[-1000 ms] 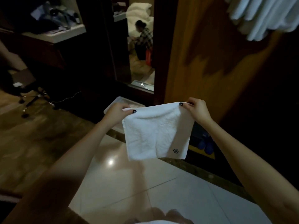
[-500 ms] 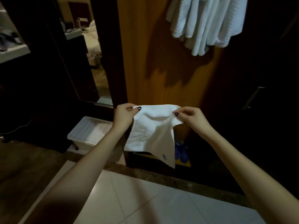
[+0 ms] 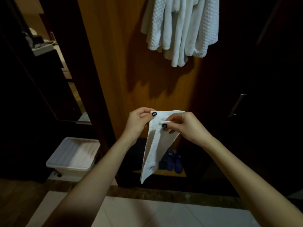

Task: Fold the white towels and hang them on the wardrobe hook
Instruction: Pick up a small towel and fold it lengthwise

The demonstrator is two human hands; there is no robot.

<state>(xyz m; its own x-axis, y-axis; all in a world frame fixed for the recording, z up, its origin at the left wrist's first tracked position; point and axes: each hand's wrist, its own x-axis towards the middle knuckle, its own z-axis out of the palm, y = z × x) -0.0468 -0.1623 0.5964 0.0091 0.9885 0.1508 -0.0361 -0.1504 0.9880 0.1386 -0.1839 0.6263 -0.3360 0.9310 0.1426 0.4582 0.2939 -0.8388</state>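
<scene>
White terry towel [image 3: 158,145] folded narrow, top edge pinched by left hand [image 3: 138,121], right hand [image 3: 185,126].

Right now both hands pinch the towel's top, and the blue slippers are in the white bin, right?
No. The left hand and right hand do pinch the towel at its top, but the head view shows the slippers on the wardrobe floor behind the towel, not in the bin to the left.

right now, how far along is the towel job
Done: a bunch of white towels already hangs high on the wardrobe panel. In hand: the left hand and right hand pinch the top of one small towel, folded narrow. Left: finish that fold and hang it with the others.
</scene>
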